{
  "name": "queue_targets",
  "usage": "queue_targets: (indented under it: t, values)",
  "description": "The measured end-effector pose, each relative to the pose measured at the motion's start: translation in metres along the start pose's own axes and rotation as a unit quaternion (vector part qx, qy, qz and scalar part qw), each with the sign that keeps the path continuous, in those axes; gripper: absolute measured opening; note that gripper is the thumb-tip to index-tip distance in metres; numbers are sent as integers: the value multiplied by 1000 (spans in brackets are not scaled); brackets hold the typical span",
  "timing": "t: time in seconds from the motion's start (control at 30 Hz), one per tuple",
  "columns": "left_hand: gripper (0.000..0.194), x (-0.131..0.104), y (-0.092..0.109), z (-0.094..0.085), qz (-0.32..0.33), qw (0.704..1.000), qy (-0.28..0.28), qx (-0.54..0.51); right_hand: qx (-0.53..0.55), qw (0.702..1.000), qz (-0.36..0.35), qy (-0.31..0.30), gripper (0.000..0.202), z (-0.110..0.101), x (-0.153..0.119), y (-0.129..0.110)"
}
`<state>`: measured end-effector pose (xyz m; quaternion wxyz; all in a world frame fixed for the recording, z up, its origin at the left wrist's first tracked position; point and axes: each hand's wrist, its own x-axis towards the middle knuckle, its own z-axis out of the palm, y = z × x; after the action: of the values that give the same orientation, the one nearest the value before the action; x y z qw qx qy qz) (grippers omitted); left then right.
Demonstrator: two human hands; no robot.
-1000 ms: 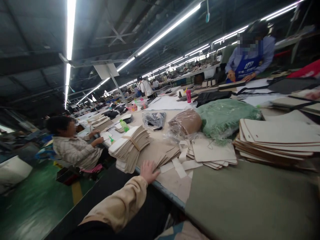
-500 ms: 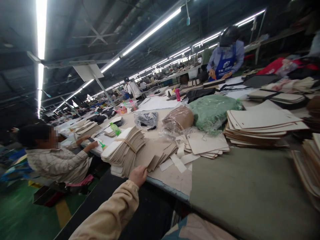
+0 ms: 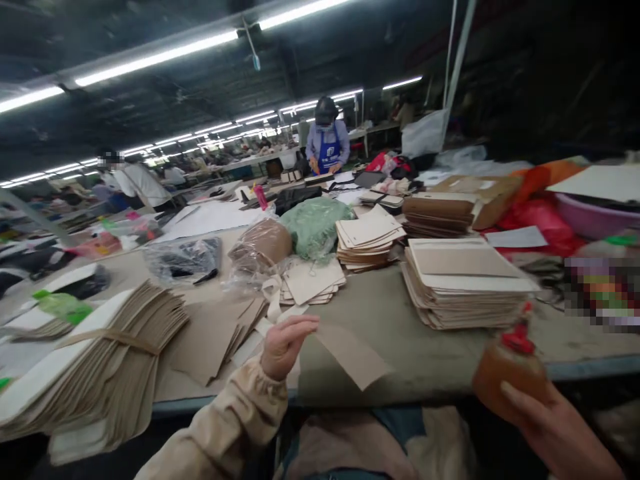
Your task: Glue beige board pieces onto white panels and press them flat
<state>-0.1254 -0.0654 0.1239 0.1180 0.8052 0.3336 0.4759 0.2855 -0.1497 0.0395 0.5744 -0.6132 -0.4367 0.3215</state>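
The left hand (image 3: 287, 343) has its fingers extended together at the near corner of a tan panel (image 3: 355, 357). Whether it pinches that corner or only touches it cannot be determined. The panel extends to the right of the left hand, over a grey-green sheet (image 3: 373, 310) on the surface (image 3: 593, 363). The right hand (image 3: 545, 413) is closed around a squeeze bottle (image 3: 513, 373), held tilted at the near edge of the surface.

Handling, panel: expected to be light, thin and fairly stiff, with corners liable to crease. Grip by opposite edges, thumb below and fingers above.

Handling, bottle: probably moderate in weight, with smooth walls that yield under pressure. Grip around the body, clear of the red cap (image 3: 519, 339).

Containers: the squeeze bottle appears amber-brown; whether the colour belongs to the wall or the contents is unclear. Beyond the left hand, a clear bag (image 3: 200, 257) encloses a dark item, and plastic wrap (image 3: 245, 257) covers a brown roll (image 3: 270, 243). Far left of the left hand lies a green bottle (image 3: 65, 307), contents not discernible. Beyond the right hand, a purple basin (image 3: 590, 217) has a pale sheet (image 3: 600, 182) across its top.
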Motion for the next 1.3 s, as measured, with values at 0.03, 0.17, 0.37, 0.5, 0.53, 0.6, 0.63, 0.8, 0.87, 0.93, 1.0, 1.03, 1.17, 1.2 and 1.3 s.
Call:
queue_targets:
  t: [0.03,0.17,0.37,0.5,0.53,0.6,0.63,0.8,0.87,0.93,1.0,1.03,1.17,1.2,1.3]
  values:
    - [24,6,-8,15,10,999,-27,-22,51,998,45,-18,36,1,0,2]
    - [29,10,-47,40,1,987,-163,-1,110,985,109,-73,66,9,-2,6]
    - [30,-36,-82,21,-120,971,-166,126,12,993,67,-101,69,20,-4,-1]
    - [42,-68,-50,38,-149,955,-202,155,-29,990,78,-112,64,26,-10,-2]
    - [48,-71,-40,48,-139,953,-221,153,-30,990,88,-111,64,28,-12,-2]
    - [57,-70,-25,66,-125,948,-250,154,-44,989,95,-103,62,35,-17,-4]
    - [55,-68,-22,72,-120,945,-260,155,-58,990,87,-93,62,39,-20,-5]
    - [42,-62,-34,64,-91,944,-289,129,-170,985,-17,-38,53,67,-31,-19]
    - [41,-66,-41,53,-69,949,-287,112,-205,973,-98,-31,48,83,-32,-27]
    - [38,-72,-44,45,-51,957,-268,96,-226,955,-188,-41,43,101,-29,-34]
    - [33,-76,-43,42,-44,965,-245,82,-239,932,-264,-61,39,120,-25,-40]
    - [30,-77,-42,42,-44,967,-239,76,-246,922,-291,-71,38,128,-22,-43]
    - [24,-77,-37,45,-38,966,-250,50,-279,894,-340,-89,35,152,-15,-44]
    - [23,-76,-37,45,-35,966,-254,45,-287,889,-346,-92,35,155,-14,-42]
    - [22,-75,-39,46,-35,962,-267,36,-309,871,-368,-106,35,157,-14,-38]
